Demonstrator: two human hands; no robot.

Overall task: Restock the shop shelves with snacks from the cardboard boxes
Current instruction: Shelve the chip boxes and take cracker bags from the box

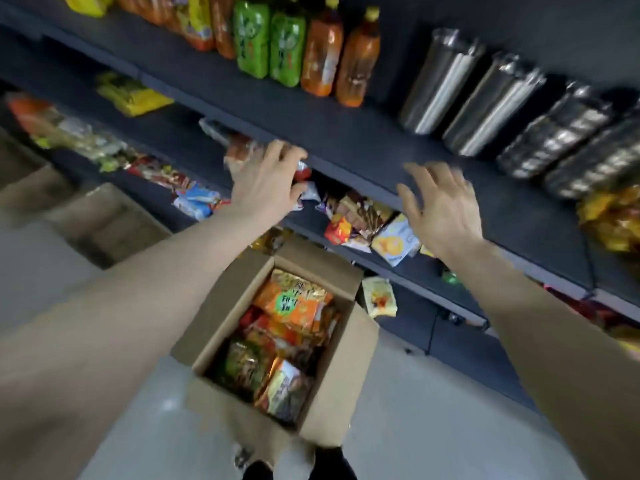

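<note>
While the left hand (266, 183) curls its fingers over a red-and-white snack packet (302, 169) at the dark shelf (346, 142) edge, the right hand (441, 209) hovers just beside it, blurred, fingers spread, holding nothing. Below, between both forearms, sits an open cardboard box (221, 299) full of snack bags (294, 303).

Both bare forearms reach forward, the left grip (266, 181) with its fingers curled round a snack packet (239, 152), the right grip (440, 206) blurred, palm down, fingers straight and spread.
</note>
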